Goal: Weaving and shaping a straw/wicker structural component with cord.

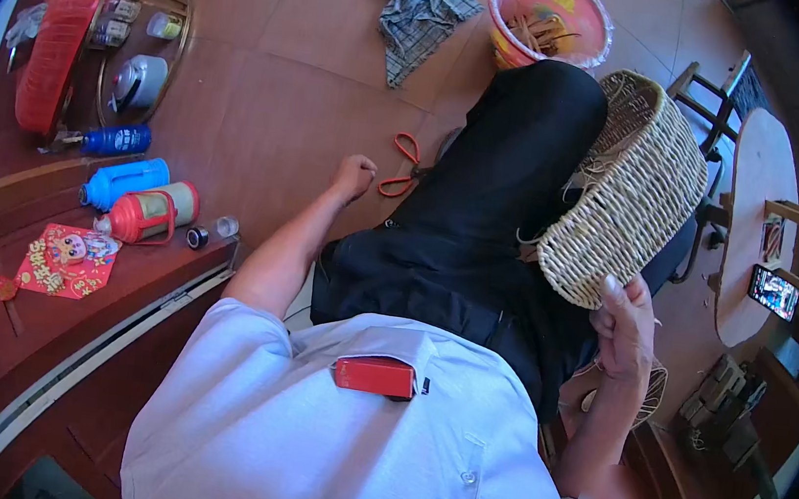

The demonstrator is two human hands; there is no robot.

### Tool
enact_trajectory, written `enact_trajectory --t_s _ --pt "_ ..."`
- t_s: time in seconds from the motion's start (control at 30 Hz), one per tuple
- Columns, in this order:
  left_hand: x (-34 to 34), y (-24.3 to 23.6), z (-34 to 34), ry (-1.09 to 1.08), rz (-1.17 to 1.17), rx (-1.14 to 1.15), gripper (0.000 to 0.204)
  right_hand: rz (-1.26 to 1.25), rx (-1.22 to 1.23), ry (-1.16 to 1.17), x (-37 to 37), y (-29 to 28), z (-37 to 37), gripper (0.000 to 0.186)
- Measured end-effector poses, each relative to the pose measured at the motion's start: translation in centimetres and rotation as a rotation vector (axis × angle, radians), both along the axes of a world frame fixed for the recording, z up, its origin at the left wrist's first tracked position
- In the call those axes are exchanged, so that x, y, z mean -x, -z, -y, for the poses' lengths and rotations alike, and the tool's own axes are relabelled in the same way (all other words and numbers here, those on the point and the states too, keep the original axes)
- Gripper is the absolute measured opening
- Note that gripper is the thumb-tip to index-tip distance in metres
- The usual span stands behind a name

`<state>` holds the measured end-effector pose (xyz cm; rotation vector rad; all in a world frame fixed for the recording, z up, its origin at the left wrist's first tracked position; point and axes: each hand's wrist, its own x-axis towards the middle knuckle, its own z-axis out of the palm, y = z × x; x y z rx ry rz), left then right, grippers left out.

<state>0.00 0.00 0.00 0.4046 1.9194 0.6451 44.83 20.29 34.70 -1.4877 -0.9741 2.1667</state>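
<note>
A long woven basket (pixel 637 193) of pale straw-like cord lies tilted across my right thigh, its hollow facing away to the left. My right hand (pixel 624 324) grips its near end, thumb on the outside and fingers curled below. Loose strands stick out along the basket's left edge. To the left, my left hand (pixel 355 177) hangs above the floor beside my left thigh, fingers curled in and nothing visible in them. Just right of that hand, scissors (pixel 400 173) with orange-red handles lie on the floor, their blades partly hidden by my leg.
Ahead stands a red tub (pixel 554 21) holding dry strips, beside a crumpled plaid cloth (pixel 415 10). At left are a red basket cover (pixel 60 43), a kettle (pixel 140 82) and thermos flasks (pixel 152 212). A wooden stool (pixel 757 221) and a phone (pixel 774 292) are at right.
</note>
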Motion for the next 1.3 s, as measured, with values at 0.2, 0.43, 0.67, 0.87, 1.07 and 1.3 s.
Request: enact_trajectory --t_s 0.2,0.43,0.67,0.87,1.07,1.3 --pt "-3.2 0.2 -0.5 0.426 -0.394 0.171 0.020 0.048 -0.087 0.061 1.3 -0.6 1.8 0.048" --pt "-4.2 2.9 -4.8 0.861 -0.676 -0.127 0.045 -0.029 -0.212 0.254 -0.6 -4.1 0.3 0.047" --pt "-4.2 4.5 -6.1 1.051 -0.682 0.120 0.067 -0.021 -0.229 0.325 -3.0 -7.3 0.0 0.057" --pt "-3.7 12.2 -0.5 0.653 -0.693 0.027 0.037 0.015 -0.127 0.303 2.3 -8.1 -1.0 0.070" --pt "-9.4 10.6 -4.1 0.624 -0.549 -0.008 0.024 -0.081 -0.142 0.349 5.6 -6.5 -1.4 0.060" --pt "-2.8 4.1 -1.3 0.205 -0.020 0.170 0.018 -0.337 -0.125 0.273 5.8 -4.6 -1.7 0.065"
